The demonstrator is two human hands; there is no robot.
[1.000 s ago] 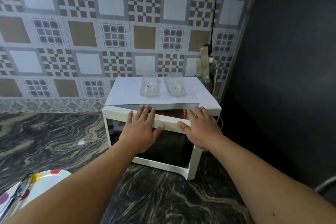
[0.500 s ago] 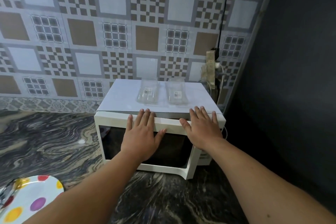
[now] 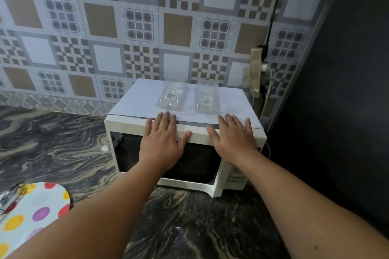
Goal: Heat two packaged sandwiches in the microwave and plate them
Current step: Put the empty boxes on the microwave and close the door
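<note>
Both hands, left hand (image 3: 161,146) and right hand (image 3: 232,140), press straight fingers (image 3: 167,120) along the microwave door (image 3: 126,153) top edge.

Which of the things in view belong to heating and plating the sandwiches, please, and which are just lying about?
Job:
microwave
two clear sandwich packs on top
spotted plate
both hands flat on the door

Lying about:
wall socket
black cable

What we can count

We see one white microwave (image 3: 185,132), two clear plastic packages (image 3: 171,96) (image 3: 206,99) on top of it, one spotted plate (image 3: 35,212), and two hands (image 3: 161,143) (image 3: 232,139).
</note>
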